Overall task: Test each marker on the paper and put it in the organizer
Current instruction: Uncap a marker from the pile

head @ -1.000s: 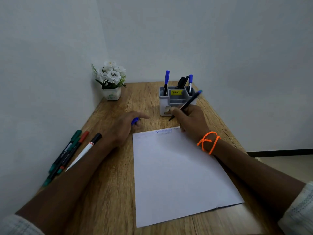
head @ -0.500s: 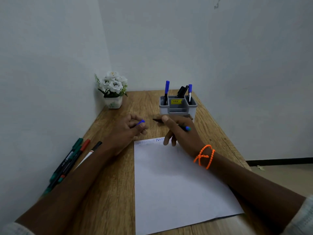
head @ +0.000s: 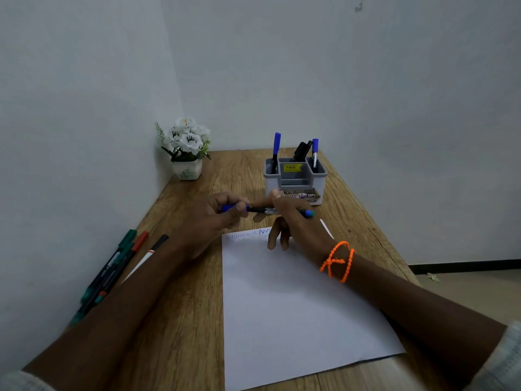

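Recapping stage: the right hand (head: 293, 221) pinches the barrel of a blue marker (head: 270, 210) held level above the far edge of the paper (head: 296, 306), while the left hand (head: 208, 218) pinches the blue cap (head: 229, 208) at its 9 o'clock end. Three markers already stand in the organizer (head: 296, 176) at 12 o'clock, and blue scribbles (head: 253, 234) mark the sheet's top. Four untested markers (head: 118, 266) lie at 8 o'clock, so roughly half the task appears left
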